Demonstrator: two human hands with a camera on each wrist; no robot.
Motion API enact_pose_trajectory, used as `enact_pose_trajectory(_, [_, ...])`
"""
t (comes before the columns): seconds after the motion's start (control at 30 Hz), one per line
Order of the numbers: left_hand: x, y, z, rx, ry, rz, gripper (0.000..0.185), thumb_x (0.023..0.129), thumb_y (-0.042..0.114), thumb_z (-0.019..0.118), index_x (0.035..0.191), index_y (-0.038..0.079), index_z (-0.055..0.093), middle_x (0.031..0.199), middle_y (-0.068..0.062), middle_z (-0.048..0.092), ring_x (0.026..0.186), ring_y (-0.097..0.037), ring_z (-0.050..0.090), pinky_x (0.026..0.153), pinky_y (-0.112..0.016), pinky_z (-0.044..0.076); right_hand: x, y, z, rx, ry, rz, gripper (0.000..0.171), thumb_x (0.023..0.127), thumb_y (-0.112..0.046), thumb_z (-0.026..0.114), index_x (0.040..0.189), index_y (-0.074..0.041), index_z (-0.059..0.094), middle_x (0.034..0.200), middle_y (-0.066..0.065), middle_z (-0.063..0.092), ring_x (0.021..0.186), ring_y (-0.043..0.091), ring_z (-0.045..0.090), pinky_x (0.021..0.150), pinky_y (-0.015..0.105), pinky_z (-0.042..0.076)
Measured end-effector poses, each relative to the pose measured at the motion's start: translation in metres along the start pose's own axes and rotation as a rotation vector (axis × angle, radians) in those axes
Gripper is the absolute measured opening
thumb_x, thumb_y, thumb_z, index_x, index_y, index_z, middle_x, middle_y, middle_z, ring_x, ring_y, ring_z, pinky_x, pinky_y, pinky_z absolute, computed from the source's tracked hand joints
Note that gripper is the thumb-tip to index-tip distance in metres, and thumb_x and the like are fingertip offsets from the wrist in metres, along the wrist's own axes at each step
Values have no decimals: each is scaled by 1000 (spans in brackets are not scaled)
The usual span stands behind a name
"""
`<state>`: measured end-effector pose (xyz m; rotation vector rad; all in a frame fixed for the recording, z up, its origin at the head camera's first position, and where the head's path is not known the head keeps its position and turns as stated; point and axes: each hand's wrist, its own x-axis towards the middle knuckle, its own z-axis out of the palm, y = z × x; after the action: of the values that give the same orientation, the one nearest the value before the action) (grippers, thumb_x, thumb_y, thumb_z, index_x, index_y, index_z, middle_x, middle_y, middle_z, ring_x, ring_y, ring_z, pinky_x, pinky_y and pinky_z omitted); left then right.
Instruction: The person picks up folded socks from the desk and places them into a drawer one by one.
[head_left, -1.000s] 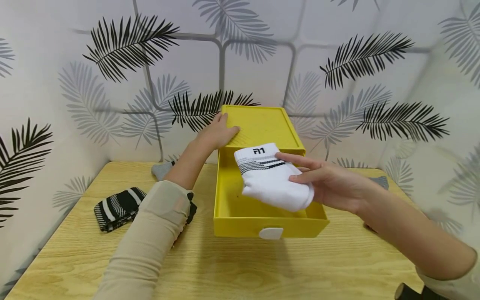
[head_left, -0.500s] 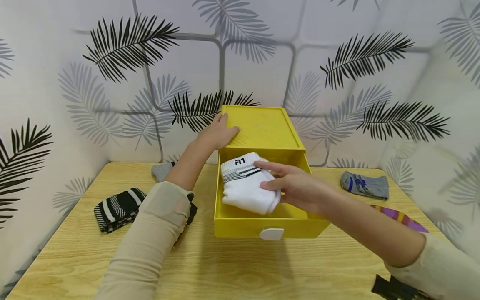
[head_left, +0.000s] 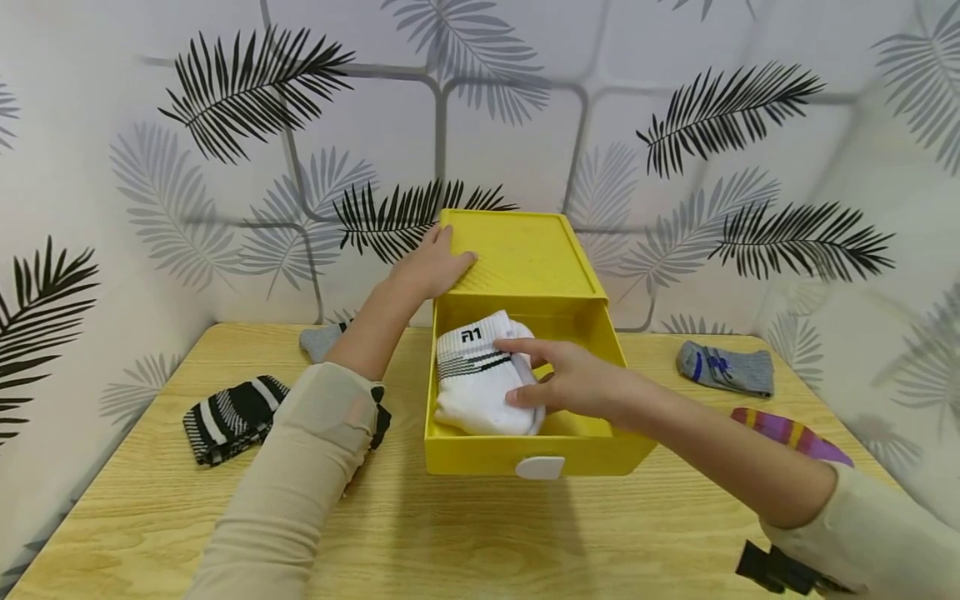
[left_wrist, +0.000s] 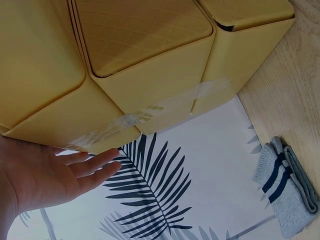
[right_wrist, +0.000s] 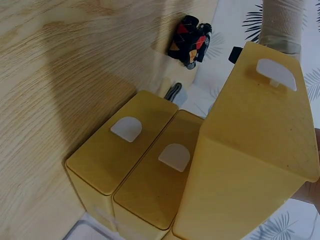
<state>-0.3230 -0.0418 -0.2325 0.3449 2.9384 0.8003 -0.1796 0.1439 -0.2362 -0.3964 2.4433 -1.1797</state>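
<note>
Inside the yellow drawer [head_left: 468, 457], your right hand [head_left: 573, 379] grips the white socks [head_left: 476, 387] — your left hand [head_left: 429, 265], fingers extended, rests on the cabinet [head_left: 525, 250] above it.

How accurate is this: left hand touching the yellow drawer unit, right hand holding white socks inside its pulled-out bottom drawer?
Not quite: the pulled-out drawer is the top one; the right wrist view shows two shut drawers below it. Left hand, right hand and white socks: correct.

Your head view is bright and even; soft shadow dims the counter [head_left: 487, 533] below your right fingers [head_left: 529, 347].
</note>
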Motion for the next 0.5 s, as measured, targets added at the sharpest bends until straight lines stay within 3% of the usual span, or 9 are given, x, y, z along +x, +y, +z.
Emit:
enact_pose_trajectory(0.13, [0, 0, 0, 0, -5, 0, 70, 95, 47, 31, 149, 12, 4, 153, -8, -1, 134, -35, 16, 103, -50, 21, -1, 4, -3, -147, 5, -30, 63, 85, -17, 67, 142, -15, 38, 119, 21, 48, 95, 25, 53, 76, 31, 47])
enact_pose_trajectory(0.37, [1, 0, 0, -5, -7, -1, 70, 95, 48, 31, 149, 12, 4, 153, -8, -1, 134, -35, 16, 103, -51, 21, -11, 9, -13, -46, -43, -78, 62, 87, -18, 65, 142, -13, 38, 129, 22, 44, 120, 34, 41, 88, 39, 45])
enact_pose_trajectory(0.5, [1, 0, -1, -12, -13, -1, 70, 95, 48, 31, 149, 13, 3, 153, -7, -2, 134, -35, 16, 103, -51, 21, -25, 6, -27, 3, -74, -59, 64, 89, -22, 63, 144, -11, 32, 138, 24, 34, 116, 33, 47, 94, 46, 38])
